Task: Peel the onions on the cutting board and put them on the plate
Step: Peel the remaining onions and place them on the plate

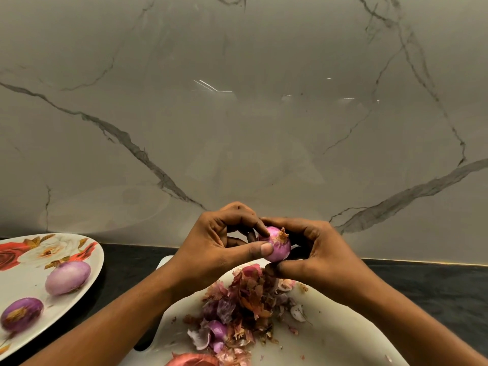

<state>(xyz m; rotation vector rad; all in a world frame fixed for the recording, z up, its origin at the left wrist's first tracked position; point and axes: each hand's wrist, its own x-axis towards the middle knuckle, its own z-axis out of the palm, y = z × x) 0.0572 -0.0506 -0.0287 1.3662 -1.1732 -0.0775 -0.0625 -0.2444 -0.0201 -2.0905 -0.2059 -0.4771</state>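
A small purple onion (277, 247) with a dry brown tip is held up above the white cutting board (335, 336). My left hand (224, 244) pinches it from the left with thumb and forefinger. My right hand (317, 249) curls round it from the right, the thumb under it. Two peeled onions, a pale one (68, 277) and a darker purple one (21, 313), lie on the flowered plate (29, 289) at the left. A pile of purple and brown onion skins (243, 310) covers the middle of the board.
The board and plate sit on a dark countertop (435, 289) against a grey marble wall (237, 114). A piece of reddish onion or skin (192, 360) shows at the bottom edge of the board. The plate's rim lies close to my left forearm.
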